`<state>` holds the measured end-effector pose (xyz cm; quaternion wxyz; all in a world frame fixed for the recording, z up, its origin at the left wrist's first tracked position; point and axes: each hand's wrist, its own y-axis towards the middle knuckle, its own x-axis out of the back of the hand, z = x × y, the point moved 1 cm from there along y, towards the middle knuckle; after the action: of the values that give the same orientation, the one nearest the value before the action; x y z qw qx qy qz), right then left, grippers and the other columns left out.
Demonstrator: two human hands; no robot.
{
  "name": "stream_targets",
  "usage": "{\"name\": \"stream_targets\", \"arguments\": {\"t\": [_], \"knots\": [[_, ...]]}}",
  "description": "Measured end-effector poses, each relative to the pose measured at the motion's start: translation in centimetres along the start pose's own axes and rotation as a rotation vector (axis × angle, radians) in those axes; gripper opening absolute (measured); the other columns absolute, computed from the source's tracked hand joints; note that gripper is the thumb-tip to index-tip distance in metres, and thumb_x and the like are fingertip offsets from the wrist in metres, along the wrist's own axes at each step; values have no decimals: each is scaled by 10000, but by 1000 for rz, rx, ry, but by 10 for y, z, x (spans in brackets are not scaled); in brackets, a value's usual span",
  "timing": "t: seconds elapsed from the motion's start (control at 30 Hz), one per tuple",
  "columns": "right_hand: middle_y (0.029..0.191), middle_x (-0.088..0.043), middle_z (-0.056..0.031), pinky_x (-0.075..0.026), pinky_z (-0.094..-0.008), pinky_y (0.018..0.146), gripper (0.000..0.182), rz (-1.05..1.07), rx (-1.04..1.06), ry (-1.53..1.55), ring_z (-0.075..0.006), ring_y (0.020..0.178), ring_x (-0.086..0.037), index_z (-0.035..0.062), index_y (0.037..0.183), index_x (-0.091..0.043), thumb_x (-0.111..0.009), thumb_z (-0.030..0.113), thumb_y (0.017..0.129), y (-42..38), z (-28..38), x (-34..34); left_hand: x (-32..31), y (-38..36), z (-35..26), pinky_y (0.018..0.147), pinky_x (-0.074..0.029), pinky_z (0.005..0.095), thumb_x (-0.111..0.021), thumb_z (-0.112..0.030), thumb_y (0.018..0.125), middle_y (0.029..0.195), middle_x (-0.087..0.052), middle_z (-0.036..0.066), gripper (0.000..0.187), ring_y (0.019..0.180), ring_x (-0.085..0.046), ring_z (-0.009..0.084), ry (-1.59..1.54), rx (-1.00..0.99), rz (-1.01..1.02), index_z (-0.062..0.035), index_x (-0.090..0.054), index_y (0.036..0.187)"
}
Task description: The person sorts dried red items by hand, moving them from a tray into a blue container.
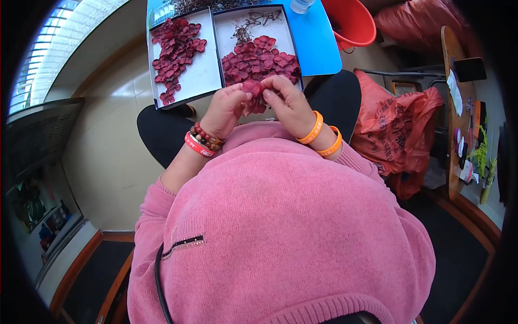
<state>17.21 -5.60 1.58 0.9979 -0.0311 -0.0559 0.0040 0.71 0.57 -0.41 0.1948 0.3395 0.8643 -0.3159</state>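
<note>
1. fingers [278, 83] on both hands are drawn into thumb-and-finger pinches, nearly meeting, with a dark red blossom [252, 88] caught between them; it hides some of the tips, so i can't tell how firm each grip is.
2. the blossom is straight ahead of the person's middle, at the near edge of the right tray [286, 32]. its longer run seems to point away from the body, and i can't tell whether it's a single piece or several overlapping.
3. the left hand [224, 110] has its left side, close to where the 2 trays meet; the right hand [291, 108] has the other side, and from here its knuckles overlap the tray's near edge.
4. a heap of blossoms [261, 65] lies just beyond the fingertips: thin, round-lobed, matte, like cloth. past it are wiry brown stems [243, 35], tangled and brittle-looking.
5. the left tray [205, 73], white inside and dark-rimmed, bears a long ragged band of petals [175, 51], nearer the left hand.
6. under the trays is a smooth blue table [319, 46], rounded at the corner. a red tub [361, 32] stands beyond, and a crinkled red plastic bag [402, 116] slumps to the right.
</note>
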Motion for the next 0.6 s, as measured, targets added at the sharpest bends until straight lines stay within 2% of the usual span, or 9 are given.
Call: {"name": "stream_targets", "arguments": {"t": [0.07,0.17,0.2,0.3,0.4,0.5,0.6], "knots": [[1005,-595,-109,-436,-304,823,189,-39,157,-35,-216,869,-545,46,1029,-605,-540,4,856,1,2,5,-3,0,-3,838,-432,352,-527,-186,853,762,-580,50,266,704,-548,175,-178,58,92,-13,-582,1048],[929,-617,-84,-424,-320,821,229,-82,414,-211,-232,833,-547,45,1007,-612,-563,-41,801,4,13,4,3,-5,-1,846,-431,363,-510,-179,857,799,-605,70,264,672,-529,159,-307,179,90,-9,-579,1047],[904,-623,-61,-412,-319,813,256,-62,435,-263,-245,823,-551,57,999,-618,-586,-43,766,4,17,4,1,-6,-2,852,-430,383,-498,-180,860,839,-625,98,252,628,-503,151,-315,210,81,-3,-587,1016],[901,-619,-53,-404,-310,811,249,44,601,-612,-239,844,-555,83,982,-626,-600,-28,761,4,25,16,15,2,10,851,-431,404,-494,-190,860,868,-635,123,237,592,-482,154,-441,265,121,-5,-604,959],[866,-617,-51,-402,-306,794,238,92,618,-669,-228,863,-568,109,961,-631,-613,-10,755,2,26,17,17,2,9,854,-430,419,-496,-181,857,862,-634,123,213,564,-465,148,-483,320,243,-10,-614,905],[825,-610,-62,-446,-305,737,202,80,606,-541,-215,812,-597,83,924,-630,-621,-23,752,3,22,12,16,5,11,812,-452,436,-506,-167,851,847,-635,121,189,565,-478,149,-546,352,331,-20,-619,888],[797,-618,-82,-484,-284,652,148,28,331,-226,-190,732,-619,36,888,-630,-627,-27,755,2,12,8,10,2,7,756,-477,385,-526,-115,836,850,-617,95,137,616,-511,129,-360,317,80,-26,-609,899]]}}
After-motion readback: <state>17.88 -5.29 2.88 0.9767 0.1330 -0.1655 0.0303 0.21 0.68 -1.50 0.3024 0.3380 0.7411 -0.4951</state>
